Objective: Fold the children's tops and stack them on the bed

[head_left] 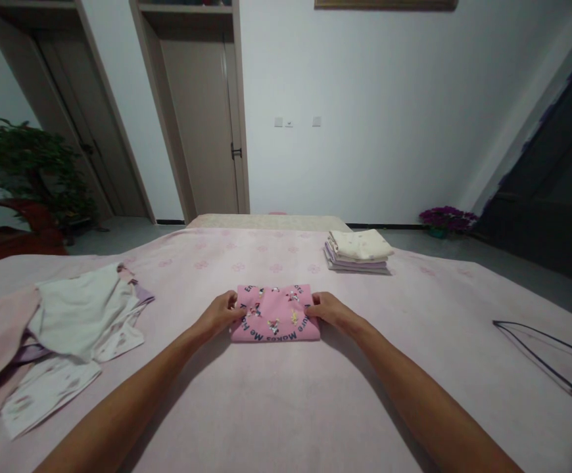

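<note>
A pink garment (275, 314) with printed lettering and small figures is folded into a flat rectangle on the pale pink cloth (276, 407), in the middle of the view. My left hand (221, 313) grips its left edge, thumb on top and the other fingers partly hidden. At the right edge, my right hand (333, 310) pinches the fabric in the same way. Behind it to the right stands a stack of folded clothes (359, 249), cream on top and lilac below.
Loose white, pink and lilac clothes (76, 315) lie heaped at the left. A dark cord or thin frame (537, 351) rests at the right. Beyond the table are a leafy plant (29, 164), doors and purple flowers (446, 218).
</note>
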Tool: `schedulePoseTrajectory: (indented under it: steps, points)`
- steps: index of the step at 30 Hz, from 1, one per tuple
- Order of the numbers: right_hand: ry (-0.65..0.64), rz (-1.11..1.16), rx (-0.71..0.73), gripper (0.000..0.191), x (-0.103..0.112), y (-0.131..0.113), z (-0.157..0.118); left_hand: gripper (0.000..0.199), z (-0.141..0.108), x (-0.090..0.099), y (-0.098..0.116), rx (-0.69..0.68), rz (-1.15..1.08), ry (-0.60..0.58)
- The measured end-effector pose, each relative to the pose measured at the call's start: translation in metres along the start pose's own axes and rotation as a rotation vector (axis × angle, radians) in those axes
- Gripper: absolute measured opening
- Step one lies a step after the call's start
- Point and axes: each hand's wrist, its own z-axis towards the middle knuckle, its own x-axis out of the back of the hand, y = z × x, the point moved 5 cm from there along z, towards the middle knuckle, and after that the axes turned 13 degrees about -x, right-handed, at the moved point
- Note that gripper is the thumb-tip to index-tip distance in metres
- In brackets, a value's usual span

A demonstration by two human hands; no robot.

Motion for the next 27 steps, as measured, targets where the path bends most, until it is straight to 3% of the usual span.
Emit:
schedulePoseTrajectory:
  steps: [2,5,8,11,14,16,19,22,27]
  points:
    - [0.115,0.025,0.193,0.022,0.010,-0.013,-0.011,0.022,-0.003,0.011,0.014,-0.145,-0.015,0.061]
    - [0.375,-0.044,0.548,0.018,0.023,-0.025,-0.036,0.013,-0.012,0.023,0.031,-0.405,0.063,0.114]
    - [0.369,-0.213,0.688,0.014,0.015,-0.013,-0.053,0.004,-0.028,0.016,0.033,-0.544,0.131,-0.017]
    - [0.260,-0.302,0.613,0.025,0.004,0.012,-0.053,0.015,-0.043,0.005,0.019,-0.473,0.143,-0.135]
    - [0.293,-0.204,0.471,0.032,0.007,0.029,-0.046,0.023,-0.049,0.012,0.005,-0.294,0.106,0.011]
    - [0.346,-0.115,0.379,0.031,0.012,0.034,-0.040,0.025,-0.048,0.019,-0.003,-0.107,0.094,0.108]
    - [0.391,-0.041,0.245,0.025,0.017,0.038,-0.034,0.026,-0.044,0.022,-0.006,0.108,0.078,0.080]
    - [0.362,-0.051,0.117,0.022,0.016,0.041,-0.030,0.043,-0.037,0.018,-0.004,0.137,0.124,-0.019]
    - [0.321,-0.175,0.021,0.036,0.013,0.043,-0.031,0.055,-0.024,0.011,-0.013,0.195,0.166,-0.096]
